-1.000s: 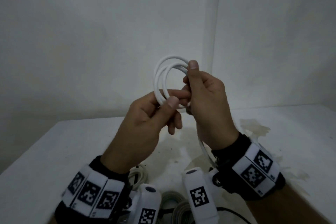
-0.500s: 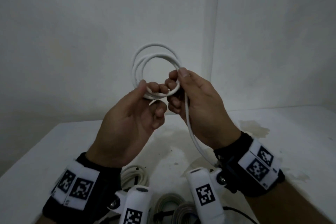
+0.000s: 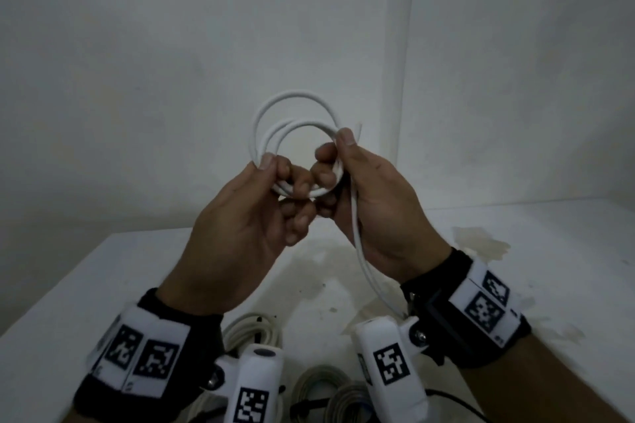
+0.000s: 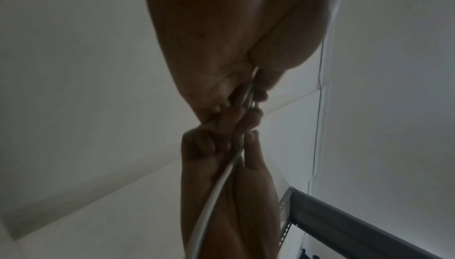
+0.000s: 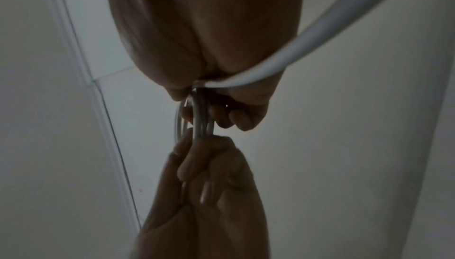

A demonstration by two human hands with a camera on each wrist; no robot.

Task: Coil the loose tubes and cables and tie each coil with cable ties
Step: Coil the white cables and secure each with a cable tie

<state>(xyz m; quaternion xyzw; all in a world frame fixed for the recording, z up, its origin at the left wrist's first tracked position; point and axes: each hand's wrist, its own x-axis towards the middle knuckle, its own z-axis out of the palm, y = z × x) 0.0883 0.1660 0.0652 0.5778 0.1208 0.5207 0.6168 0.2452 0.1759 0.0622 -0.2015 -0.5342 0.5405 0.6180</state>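
A white cable coil [image 3: 271, 113] of about three loops is held up in front of the wall, above the table. My left hand [image 3: 275, 178] grips the lower left of the coil with curled fingers. My right hand [image 3: 335, 161] pinches the coil's right side, thumb on top, next to a short free end [image 3: 358, 130]. A loose tail [image 3: 360, 251] of the same cable runs down past my right palm toward the wrist. In the right wrist view the coil strands [image 5: 200, 119] sit between both hands. The left wrist view shows the tail [image 4: 214, 191] along my right hand.
A white table [image 3: 86, 278] with stains lies below the hands. Near its front edge sit a whitish coil [image 3: 252, 328] and grey cable coils [image 3: 319, 385] with a black cord [image 3: 457, 400]. A grey metal shelf frame [image 4: 344, 222] shows in the left wrist view.
Both hands have shifted round the coil: my right thumb has moved up its right side and the free end now sticks out. The coil sits a little lower and wider.
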